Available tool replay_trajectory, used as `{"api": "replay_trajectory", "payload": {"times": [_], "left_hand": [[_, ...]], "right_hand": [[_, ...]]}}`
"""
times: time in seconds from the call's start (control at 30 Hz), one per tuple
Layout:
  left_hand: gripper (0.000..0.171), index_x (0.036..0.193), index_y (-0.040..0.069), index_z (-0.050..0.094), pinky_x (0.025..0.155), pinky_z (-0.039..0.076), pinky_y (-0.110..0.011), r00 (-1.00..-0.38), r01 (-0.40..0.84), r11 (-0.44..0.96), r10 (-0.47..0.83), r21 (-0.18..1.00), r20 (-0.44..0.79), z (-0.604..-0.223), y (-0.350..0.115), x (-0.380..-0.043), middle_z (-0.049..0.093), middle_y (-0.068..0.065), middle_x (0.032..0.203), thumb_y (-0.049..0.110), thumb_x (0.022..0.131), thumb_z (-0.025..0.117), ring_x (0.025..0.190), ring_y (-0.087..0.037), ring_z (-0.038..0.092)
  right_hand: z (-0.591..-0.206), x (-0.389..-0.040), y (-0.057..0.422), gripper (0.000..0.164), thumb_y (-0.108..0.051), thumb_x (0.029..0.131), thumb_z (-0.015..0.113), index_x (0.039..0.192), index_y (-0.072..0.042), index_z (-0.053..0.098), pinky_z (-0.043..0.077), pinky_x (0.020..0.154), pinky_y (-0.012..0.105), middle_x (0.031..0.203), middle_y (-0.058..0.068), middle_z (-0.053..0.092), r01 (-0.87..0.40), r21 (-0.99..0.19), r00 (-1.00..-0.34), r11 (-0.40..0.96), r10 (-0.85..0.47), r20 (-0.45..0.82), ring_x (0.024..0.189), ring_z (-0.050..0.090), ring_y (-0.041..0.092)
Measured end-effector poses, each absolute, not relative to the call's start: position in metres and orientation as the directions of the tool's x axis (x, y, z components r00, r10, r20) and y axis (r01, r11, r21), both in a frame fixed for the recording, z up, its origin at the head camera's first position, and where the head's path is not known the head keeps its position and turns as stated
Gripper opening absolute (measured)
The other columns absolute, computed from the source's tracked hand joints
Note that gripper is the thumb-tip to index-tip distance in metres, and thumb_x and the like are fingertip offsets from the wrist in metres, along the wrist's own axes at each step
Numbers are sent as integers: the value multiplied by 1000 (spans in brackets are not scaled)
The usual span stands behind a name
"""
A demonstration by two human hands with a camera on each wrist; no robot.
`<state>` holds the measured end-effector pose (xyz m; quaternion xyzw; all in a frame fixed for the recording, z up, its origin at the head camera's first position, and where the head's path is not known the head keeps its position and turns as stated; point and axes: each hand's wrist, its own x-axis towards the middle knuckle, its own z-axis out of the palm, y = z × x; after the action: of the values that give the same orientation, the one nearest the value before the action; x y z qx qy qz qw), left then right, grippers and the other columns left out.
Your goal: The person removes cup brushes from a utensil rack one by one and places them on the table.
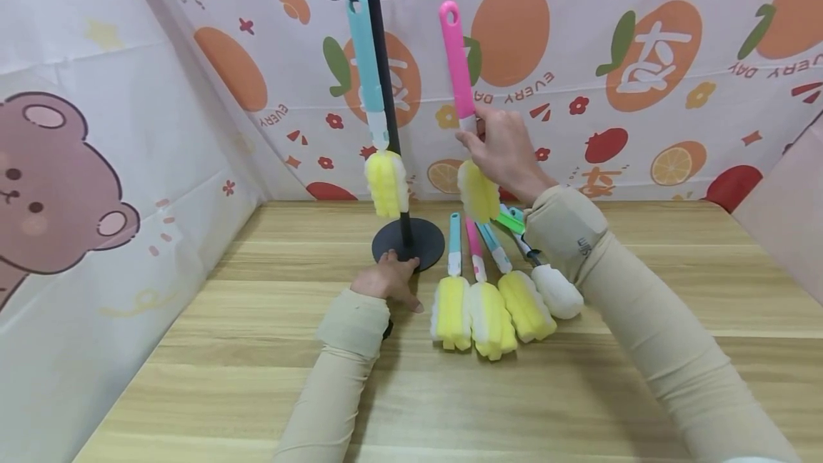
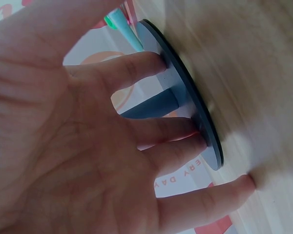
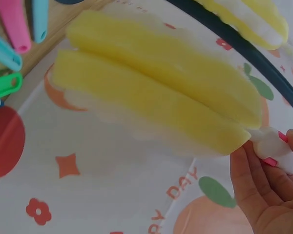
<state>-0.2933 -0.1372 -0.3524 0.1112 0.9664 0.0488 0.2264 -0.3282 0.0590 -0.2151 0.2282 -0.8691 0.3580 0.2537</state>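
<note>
In the head view, my right hand (image 1: 508,152) grips a pink-handled sponge brush (image 1: 458,66) near the bottom of its handle. The brush is raised, handle up, to the right of a black stand (image 1: 411,234) with hooks at its top. The right wrist view shows its yellow-and-white sponge head (image 3: 156,87) up close. A teal-handled sponge brush (image 1: 368,56) hangs on the stand. Low at the stand's round base, my left hand (image 1: 386,279) spreads its fingers. Several fingertips touch the base (image 2: 190,92) in the left wrist view, and one rests on the tabletop.
Several brushes lie right of the stand: a teal-handled sponge brush (image 1: 453,313), a pink-handled one (image 1: 491,320), another teal one (image 1: 527,306) and a white-headed brush (image 1: 556,291). A green handle (image 1: 510,221) lies behind them. Patterned cloth (image 1: 643,127) backs the wooden table (image 1: 257,349).
</note>
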Motion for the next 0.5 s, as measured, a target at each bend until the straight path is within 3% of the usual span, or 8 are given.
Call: {"api": "replay_trajectory", "payload": {"times": [0.2, 0.5], "left_hand": [[91, 143, 16, 25, 96, 30, -57, -869, 200, 970, 241, 140, -433, -351, -136, -295, 11, -30, 143, 45, 71, 73, 129, -39, 10], [92, 143, 17, 25, 96, 30, -58, -871, 177, 974, 222, 141, -439, -352, -137, -294, 10, -29, 144, 45, 70, 73, 130, -38, 8]], "right_hand": [[-216, -333, 69, 47, -20, 86, 61, 127, -5, 43, 52, 67, 30, 87, 8, 57, -539, -519, -794, 664, -193, 576, 65, 51, 15], [-217, -337, 83, 44, -19, 86, 60, 125, -6, 45, 52, 66, 32, 88, 8, 55, -550, -497, -789, 671, -222, 573, 64, 50, 17]]}}
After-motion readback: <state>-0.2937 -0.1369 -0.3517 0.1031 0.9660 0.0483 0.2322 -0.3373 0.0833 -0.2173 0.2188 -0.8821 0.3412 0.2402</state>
